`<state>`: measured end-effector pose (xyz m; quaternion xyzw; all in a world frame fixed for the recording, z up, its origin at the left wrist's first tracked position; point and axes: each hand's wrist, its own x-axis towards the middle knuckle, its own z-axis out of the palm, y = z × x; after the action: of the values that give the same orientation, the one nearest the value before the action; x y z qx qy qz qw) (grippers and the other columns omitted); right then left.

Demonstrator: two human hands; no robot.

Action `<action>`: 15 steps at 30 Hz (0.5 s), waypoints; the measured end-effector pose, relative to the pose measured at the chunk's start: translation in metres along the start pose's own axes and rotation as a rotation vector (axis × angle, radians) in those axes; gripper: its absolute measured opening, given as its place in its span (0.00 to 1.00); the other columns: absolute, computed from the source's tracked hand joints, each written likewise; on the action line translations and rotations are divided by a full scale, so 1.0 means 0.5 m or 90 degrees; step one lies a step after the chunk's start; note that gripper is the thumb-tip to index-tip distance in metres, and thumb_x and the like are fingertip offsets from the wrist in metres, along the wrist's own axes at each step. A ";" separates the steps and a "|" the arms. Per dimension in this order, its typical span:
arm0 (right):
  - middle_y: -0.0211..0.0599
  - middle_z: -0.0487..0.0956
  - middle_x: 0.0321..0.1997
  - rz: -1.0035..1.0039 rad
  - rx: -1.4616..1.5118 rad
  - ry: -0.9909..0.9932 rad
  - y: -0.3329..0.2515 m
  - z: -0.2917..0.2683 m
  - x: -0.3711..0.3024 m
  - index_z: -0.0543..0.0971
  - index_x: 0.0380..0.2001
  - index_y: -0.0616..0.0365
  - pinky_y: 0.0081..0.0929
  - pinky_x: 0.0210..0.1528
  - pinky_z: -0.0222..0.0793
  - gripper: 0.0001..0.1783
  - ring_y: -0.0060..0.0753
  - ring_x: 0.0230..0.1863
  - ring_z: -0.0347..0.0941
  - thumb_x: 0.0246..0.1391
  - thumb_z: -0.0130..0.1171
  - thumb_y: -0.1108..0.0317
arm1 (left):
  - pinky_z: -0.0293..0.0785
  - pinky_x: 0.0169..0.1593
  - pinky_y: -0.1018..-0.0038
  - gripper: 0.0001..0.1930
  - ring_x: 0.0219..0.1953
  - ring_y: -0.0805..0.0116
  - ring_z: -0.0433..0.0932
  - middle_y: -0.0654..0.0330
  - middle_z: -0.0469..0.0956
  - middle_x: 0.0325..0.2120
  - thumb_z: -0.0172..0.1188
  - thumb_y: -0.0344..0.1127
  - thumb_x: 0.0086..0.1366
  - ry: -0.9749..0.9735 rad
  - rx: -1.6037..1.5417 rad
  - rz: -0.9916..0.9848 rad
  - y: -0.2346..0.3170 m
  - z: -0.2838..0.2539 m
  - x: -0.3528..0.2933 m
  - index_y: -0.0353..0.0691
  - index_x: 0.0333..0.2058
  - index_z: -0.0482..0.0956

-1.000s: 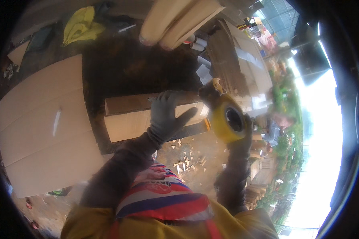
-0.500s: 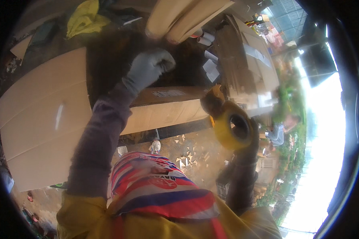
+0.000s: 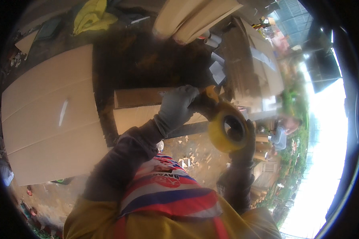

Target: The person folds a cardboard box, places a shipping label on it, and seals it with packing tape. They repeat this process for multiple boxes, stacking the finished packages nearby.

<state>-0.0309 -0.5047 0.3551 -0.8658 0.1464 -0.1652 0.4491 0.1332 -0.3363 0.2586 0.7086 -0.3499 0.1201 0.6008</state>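
A tape dispenser (image 3: pixel 204 104), dark with an orange front piece, carries a wide yellow roll of tape (image 3: pixel 216 130). My right hand (image 3: pixel 248 145), in a dark glove, is closed on the dispenser; the roll covers most of its fingers. At the dispenser's front end is my left hand (image 3: pixel 174 108) in a grey glove, fingers curled together. Whatever it pinches there is too blurred to make out. Beneath both hands lies a long, narrow cardboard box (image 3: pixel 135 97), its near side facing me.
A large flat cardboard sheet (image 3: pixel 48 119) lies at left. Rolled cardboard (image 3: pixel 195 20) stands at the far side, near white paper rolls (image 3: pixel 214 38). Stacked cardboard (image 3: pixel 243 59) rises at right, with a yellow cloth (image 3: pixel 92 18) far left. Another person (image 3: pixel 281 137) is beyond, at right.
My left hand has come from the far side of the box, nearer and rightward, to the dispenser's front end. The dispenser in my right hand has shifted slightly left.
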 end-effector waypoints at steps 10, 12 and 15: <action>0.41 0.79 0.48 0.163 0.177 -0.078 -0.046 0.010 -0.030 0.73 0.50 0.67 0.26 0.49 0.71 0.18 0.31 0.46 0.75 0.61 0.56 0.66 | 0.75 0.39 0.68 0.10 0.32 0.66 0.81 0.56 0.82 0.28 0.71 0.36 0.51 -0.426 -0.360 -0.031 -0.158 -0.082 0.074 0.37 0.25 0.82; 0.41 0.79 0.48 0.093 0.053 -0.074 -0.039 -0.006 -0.022 0.74 0.49 0.67 0.27 0.49 0.71 0.17 0.31 0.46 0.76 0.62 0.54 0.65 | 0.76 0.39 0.67 0.12 0.31 0.65 0.81 0.55 0.83 0.27 0.70 0.42 0.53 -0.419 -0.023 -0.074 -0.185 -0.148 0.137 0.39 0.25 0.85; 0.40 0.79 0.46 -0.123 -0.294 -0.077 -0.019 -0.035 0.016 0.75 0.48 0.67 0.28 0.48 0.72 0.18 0.31 0.46 0.76 0.65 0.50 0.63 | 0.76 0.40 0.66 0.16 0.32 0.60 0.82 0.56 0.83 0.26 0.65 0.50 0.57 -0.288 0.228 -0.157 -0.199 -0.219 0.172 0.43 0.26 0.86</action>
<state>-0.0300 -0.5154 0.3736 -0.9636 0.0699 -0.1178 0.2294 0.2869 -0.2611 0.2602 0.8490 -0.3597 -0.0547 0.3831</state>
